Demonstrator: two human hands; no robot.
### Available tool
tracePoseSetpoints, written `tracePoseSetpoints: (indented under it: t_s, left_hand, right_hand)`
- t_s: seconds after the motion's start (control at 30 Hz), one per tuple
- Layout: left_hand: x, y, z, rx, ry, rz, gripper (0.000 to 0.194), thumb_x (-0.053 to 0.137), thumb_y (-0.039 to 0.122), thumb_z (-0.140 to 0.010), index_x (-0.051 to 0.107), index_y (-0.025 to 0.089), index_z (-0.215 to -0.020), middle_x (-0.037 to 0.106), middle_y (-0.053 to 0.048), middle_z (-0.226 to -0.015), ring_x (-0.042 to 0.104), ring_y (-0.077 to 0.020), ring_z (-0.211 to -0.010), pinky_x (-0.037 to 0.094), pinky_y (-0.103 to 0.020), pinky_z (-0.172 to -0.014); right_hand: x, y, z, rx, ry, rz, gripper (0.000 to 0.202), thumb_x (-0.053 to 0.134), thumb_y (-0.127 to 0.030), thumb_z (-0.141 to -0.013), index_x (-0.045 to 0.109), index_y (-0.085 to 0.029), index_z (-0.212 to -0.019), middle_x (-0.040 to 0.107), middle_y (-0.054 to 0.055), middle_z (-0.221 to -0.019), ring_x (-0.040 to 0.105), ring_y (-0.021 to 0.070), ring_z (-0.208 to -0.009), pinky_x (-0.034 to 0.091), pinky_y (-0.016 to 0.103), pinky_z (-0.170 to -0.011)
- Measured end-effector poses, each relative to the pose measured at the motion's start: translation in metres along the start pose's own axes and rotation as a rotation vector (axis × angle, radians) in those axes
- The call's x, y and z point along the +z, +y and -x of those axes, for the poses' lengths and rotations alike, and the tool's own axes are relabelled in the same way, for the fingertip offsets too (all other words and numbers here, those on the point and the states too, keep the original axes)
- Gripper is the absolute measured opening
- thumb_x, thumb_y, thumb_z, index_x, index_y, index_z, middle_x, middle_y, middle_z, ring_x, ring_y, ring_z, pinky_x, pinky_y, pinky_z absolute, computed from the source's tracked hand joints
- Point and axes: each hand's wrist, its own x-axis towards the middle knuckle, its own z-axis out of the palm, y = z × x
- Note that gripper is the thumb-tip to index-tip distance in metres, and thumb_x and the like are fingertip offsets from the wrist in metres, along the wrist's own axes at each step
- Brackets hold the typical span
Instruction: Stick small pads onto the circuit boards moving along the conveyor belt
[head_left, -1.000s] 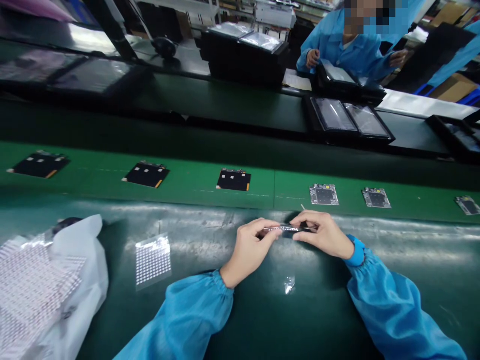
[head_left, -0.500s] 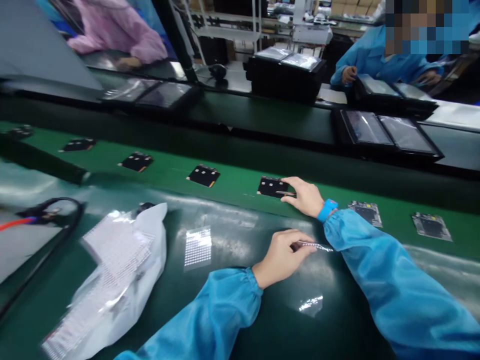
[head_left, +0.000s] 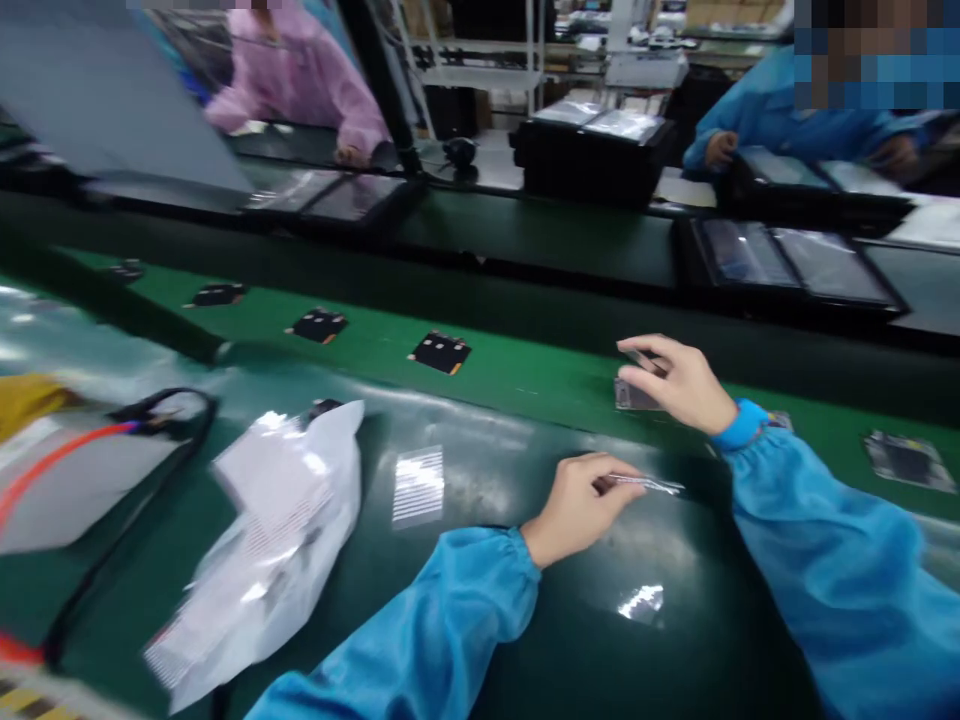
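Sheet (head_left: 665, 488), thin and shiny, is pinched between thumb and fingers of the left hand (head_left: 581, 505), its free end pointing to three o'clock. At one o'clock from that hand, the right hand (head_left: 686, 382) is over a grey circuit board (head_left: 634, 397) on the green belt (head_left: 536, 375); it holds a slim tool (head_left: 643, 361), blurred, between thumb and fingers whose tips stand apart. Contact with the board is unclear. Striped film (head_left: 418, 487) lies at nine o'clock from the left hand.
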Motion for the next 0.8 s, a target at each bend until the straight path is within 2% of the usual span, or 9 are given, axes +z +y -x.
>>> tracePoseSetpoints:
  t_s: [0.07, 0.13, 0.2, 0.27, 0.33, 0.4, 0.5, 0.67, 0.8]
  left_hand:
    - [-0.002, -0.002, -0.002, 0.010, 0.010, -0.015, 0.007, 0.076, 0.021, -0.083, 0.081, 0.020, -0.087, 0.080, -0.005, -0.082, 0.072, -0.0169, -0.070, 0.057, -0.026, -0.064]
    - [-0.004, -0.003, -0.004, 0.028, 0.009, -0.019, 0.007, 0.075, 0.022, -0.084, 0.080, 0.019, -0.086, 0.079, -0.004, -0.079, 0.071, -0.0164, -0.067, 0.056, -0.025, -0.061]
    - [-0.004, -0.004, -0.005, 0.042, 0.006, -0.015, 0.007, 0.074, 0.021, -0.084, 0.079, 0.018, -0.085, 0.078, -0.004, -0.076, 0.070, -0.0159, -0.064, 0.055, -0.025, -0.059]
    - [-0.005, -0.003, -0.006, 0.048, 0.003, -0.019, 0.007, 0.073, 0.020, -0.084, 0.079, 0.018, -0.085, 0.077, -0.004, -0.074, 0.070, -0.0157, -0.062, 0.054, -0.025, -0.058]
    - [-0.005, -0.001, -0.006, 0.051, 0.000, -0.036, 0.007, 0.072, 0.019, -0.084, 0.078, 0.018, -0.084, 0.076, -0.003, -0.072, 0.069, -0.0157, -0.061, 0.054, -0.025, -0.058]
    - [-0.006, 0.000, -0.005, 0.056, -0.002, -0.053, 0.007, 0.071, 0.020, -0.085, 0.078, 0.018, -0.084, 0.076, -0.003, -0.071, 0.070, -0.0157, -0.060, 0.054, -0.025, -0.057]
    - [-0.006, -0.001, -0.005, 0.059, -0.014, -0.065, 0.008, 0.071, 0.021, -0.086, 0.078, 0.018, -0.084, 0.076, -0.003, -0.072, 0.070, -0.0158, -0.061, 0.054, -0.025, -0.057]
    - [-0.006, -0.003, -0.005, 0.070, -0.020, -0.065, 0.009, 0.070, 0.022, -0.088, 0.078, 0.018, -0.085, 0.077, -0.004, -0.074, 0.071, -0.0159, -0.062, 0.055, -0.025, -0.057]
    - [-0.007, -0.002, -0.005, 0.072, -0.022, -0.072, 0.009, 0.070, 0.021, -0.088, 0.078, 0.019, -0.084, 0.076, -0.003, -0.073, 0.070, -0.0153, -0.062, 0.054, -0.024, -0.058]
  right_hand:
    - [-0.001, -0.003, 0.010, 0.066, 0.080, -0.131, 0.044, 0.057, -0.058, -0.094, 0.073, -0.018, -0.099, 0.072, 0.008, -0.094, 0.069, 0.0205, -0.078, 0.059, 0.033, -0.069]
    - [-0.009, -0.005, 0.027, 0.146, 0.123, -0.227, 0.053, 0.048, -0.063, -0.098, 0.072, -0.017, -0.088, 0.068, 0.006, -0.081, 0.064, 0.0157, -0.067, 0.056, 0.028, -0.061]
    - [-0.017, -0.009, 0.050, 0.248, 0.115, -0.318, 0.058, 0.048, -0.067, -0.097, 0.071, -0.016, -0.082, 0.061, 0.003, -0.068, 0.056, 0.0118, -0.054, 0.049, 0.024, -0.049]
    - [-0.021, -0.014, 0.073, 0.346, 0.073, -0.474, 0.054, 0.054, -0.066, -0.095, 0.069, -0.016, -0.080, 0.058, 0.001, -0.062, 0.055, 0.0113, -0.049, 0.049, 0.024, -0.045]
    - [-0.020, -0.019, 0.092, 0.388, 0.029, -0.645, 0.043, 0.066, -0.059, -0.090, 0.068, -0.017, -0.085, 0.066, 0.003, -0.070, 0.066, 0.0154, -0.059, 0.059, 0.030, -0.056]
    - [-0.015, -0.022, 0.106, 0.386, 0.015, -0.708, 0.032, 0.078, -0.047, -0.084, 0.069, -0.018, -0.090, 0.073, 0.006, -0.084, 0.073, 0.0198, -0.074, 0.064, 0.037, -0.072]
    - [-0.007, -0.027, 0.115, 0.381, 0.049, -0.625, 0.024, 0.084, -0.034, -0.079, 0.071, -0.018, -0.092, 0.076, 0.006, -0.083, 0.075, 0.0207, -0.073, 0.065, 0.038, -0.074]
    - [0.000, -0.032, 0.117, 0.381, 0.092, -0.423, 0.017, 0.081, -0.033, -0.080, 0.073, -0.018, -0.078, 0.075, 0.006, -0.077, 0.073, 0.0194, -0.062, 0.065, 0.034, -0.058]
    - [0.003, -0.033, 0.116, 0.371, 0.082, -0.372, 0.018, 0.079, -0.034, -0.081, 0.073, -0.019, -0.073, 0.075, 0.006, -0.077, 0.071, 0.0181, -0.059, 0.063, 0.032, -0.053]
